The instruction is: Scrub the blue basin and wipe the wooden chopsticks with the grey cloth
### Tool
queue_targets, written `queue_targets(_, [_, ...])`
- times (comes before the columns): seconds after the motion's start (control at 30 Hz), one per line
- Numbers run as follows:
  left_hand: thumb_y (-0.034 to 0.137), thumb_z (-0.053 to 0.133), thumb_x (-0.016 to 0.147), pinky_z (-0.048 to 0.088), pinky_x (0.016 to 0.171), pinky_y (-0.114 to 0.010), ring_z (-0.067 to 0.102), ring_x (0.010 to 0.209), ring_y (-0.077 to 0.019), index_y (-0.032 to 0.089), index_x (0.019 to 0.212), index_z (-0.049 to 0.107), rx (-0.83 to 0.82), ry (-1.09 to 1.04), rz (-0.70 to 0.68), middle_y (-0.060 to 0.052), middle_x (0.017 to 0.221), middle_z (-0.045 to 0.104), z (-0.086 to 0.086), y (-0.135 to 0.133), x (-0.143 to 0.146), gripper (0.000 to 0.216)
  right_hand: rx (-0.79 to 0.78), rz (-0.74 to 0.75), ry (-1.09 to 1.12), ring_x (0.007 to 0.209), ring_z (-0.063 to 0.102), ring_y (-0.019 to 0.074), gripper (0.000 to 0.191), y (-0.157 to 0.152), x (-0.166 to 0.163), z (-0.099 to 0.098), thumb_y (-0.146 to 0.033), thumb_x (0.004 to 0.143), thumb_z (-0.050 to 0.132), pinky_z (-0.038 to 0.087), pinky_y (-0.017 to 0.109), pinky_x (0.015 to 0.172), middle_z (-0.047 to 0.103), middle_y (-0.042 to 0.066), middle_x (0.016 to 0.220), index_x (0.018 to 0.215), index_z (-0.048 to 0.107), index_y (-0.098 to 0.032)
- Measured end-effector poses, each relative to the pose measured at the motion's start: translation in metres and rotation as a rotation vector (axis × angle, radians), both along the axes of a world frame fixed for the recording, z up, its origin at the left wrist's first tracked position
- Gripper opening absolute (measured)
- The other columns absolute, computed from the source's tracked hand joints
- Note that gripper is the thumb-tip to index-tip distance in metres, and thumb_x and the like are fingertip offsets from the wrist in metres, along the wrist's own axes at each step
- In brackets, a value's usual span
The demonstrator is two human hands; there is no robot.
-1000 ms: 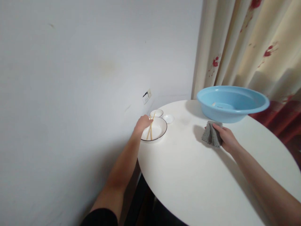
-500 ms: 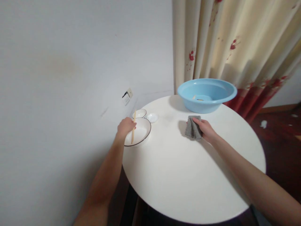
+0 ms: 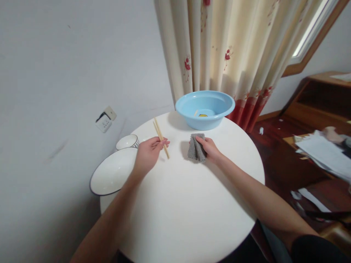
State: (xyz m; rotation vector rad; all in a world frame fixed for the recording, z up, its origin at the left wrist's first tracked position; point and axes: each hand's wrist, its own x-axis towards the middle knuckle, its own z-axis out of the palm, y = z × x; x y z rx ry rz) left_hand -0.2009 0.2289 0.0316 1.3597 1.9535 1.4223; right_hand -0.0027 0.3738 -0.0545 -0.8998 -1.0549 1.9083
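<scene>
My left hand (image 3: 149, 153) is closed on a pair of wooden chopsticks (image 3: 158, 131), held above the round white table (image 3: 186, 204) and slanting toward the far left. My right hand (image 3: 208, 148) rests on a folded grey cloth (image 3: 196, 147) lying on the table, its fingers curled over the cloth's right edge. A light blue basin (image 3: 205, 107) stands just beyond the cloth, with something small and yellow at its bottom. A white plate with a dark rim (image 3: 113, 171) sits at the table's left edge, left of my left hand.
A small white bowl (image 3: 126, 141) stands behind the plate near the wall. A wall socket (image 3: 105, 118) is on the white wall at left. Flowered curtains (image 3: 230, 47) hang behind the basin. Wooden furniture with papers (image 3: 323, 153) stands at right.
My left hand has lifted the chopsticks out of the plate and carried them right, toward the table's middle. The view has swung right. My right hand has stayed on the cloth.
</scene>
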Motion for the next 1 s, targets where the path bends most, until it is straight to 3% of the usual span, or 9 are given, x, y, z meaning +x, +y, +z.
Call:
queue_targets(0.17, [0.059,0.07,0.081,0.062,0.096,-0.041,0.078,0.099,-0.028,0.019,0.093,0.07,0.003,-0.168,-0.119,-0.013,0.1,0.081,-0.051,0.019,0.012,0.041,0.005,-0.04,-0.005,0.077,0.073,0.021,0.033,0.003,0.0,-0.005,-0.048,0.074,0.085,0.059,0.029,0.069,0.08,0.006,0.081,0.084,0.074,-0.018])
queue_targets(0.43, [0.052,0.063,0.09,0.06,0.098,-0.037,0.077,0.102,-0.0238,0.021,0.098,0.073,0.021,-0.061,-0.158,-0.008,0.104,0.081,-0.075,0.012,0.01,0.033,0.017,-0.054,0.016,0.075,0.073,0.021,0.036,-0.002,-0.004,-0.009,-0.049,0.073,0.084,0.059,0.03,0.07,0.08,0.007,0.087,0.086,0.074,-0.017])
queue_targets(0.67, [0.049,0.058,0.094,0.059,0.09,-0.034,0.076,0.098,-0.0235,0.023,0.099,0.076,-0.102,0.063,-0.219,-0.006,0.102,0.081,-0.115,0.004,0.009,0.032,0.047,-0.059,0.018,0.075,0.073,0.0213,0.036,-0.009,-0.006,-0.011,-0.049,0.074,0.084,0.059,0.03,0.068,0.08,0.009,0.088,0.087,0.076,-0.016])
queue_targets(0.83, [0.059,0.064,0.089,0.059,0.083,-0.036,0.076,0.094,-0.0247,0.02,0.096,0.065,-0.036,-0.231,-0.19,-0.011,0.094,0.079,-0.125,0.014,0.002,0.04,0.067,-0.049,0.0,0.078,0.074,0.0228,0.04,-0.005,-0.005,-0.016,-0.053,0.072,0.086,0.06,0.031,0.07,0.081,0.009,0.091,0.087,0.076,-0.017])
queue_targets(1.0, [0.071,0.073,0.079,0.058,0.079,-0.037,0.075,0.087,-0.0246,0.016,0.097,0.061,0.068,-0.471,-0.232,-0.013,0.09,0.077,-0.12,0.012,0.009,0.059,0.075,-0.022,-0.016,0.08,0.075,0.0255,0.044,-0.002,-0.005,-0.023,-0.057,0.07,0.086,0.061,0.035,0.072,0.081,0.01,0.092,0.087,0.075,-0.018])
